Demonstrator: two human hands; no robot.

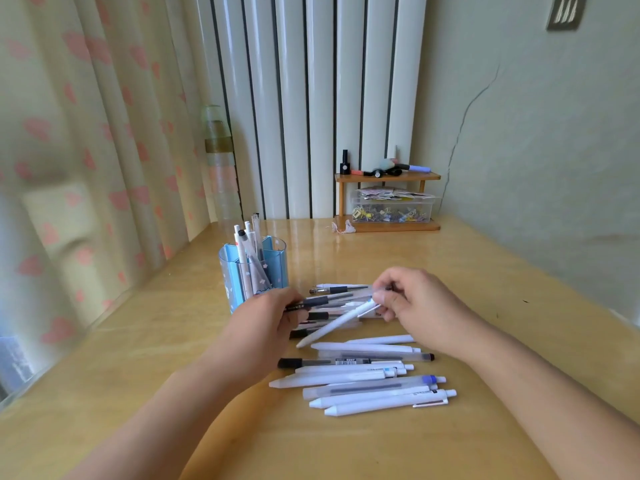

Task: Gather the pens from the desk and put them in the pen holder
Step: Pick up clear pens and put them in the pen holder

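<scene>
My right hand [412, 299] pinches a white pen [337, 323] by its clip end, long axis diagonal, tip pointing down-left. My left hand [273, 317] curls over a dark pen [311, 303] in the pile of pens [363, 375] mid-desk [138, 375]; pen holder [254, 271] just beyond, bare desk right

A glossy light wooden desk [450, 271] stands in a corner. On the left hangs a cream curtain [86, 133] with pink heart shapes, daylight glowing through it. Behind the desk rises a white radiator [311, 98] of tall vertical tubes. On the right is a pale green wall [536, 133] with a long crack [465, 123]. A small wooden shelf [388, 178] sits at the desk's far edge.
</scene>
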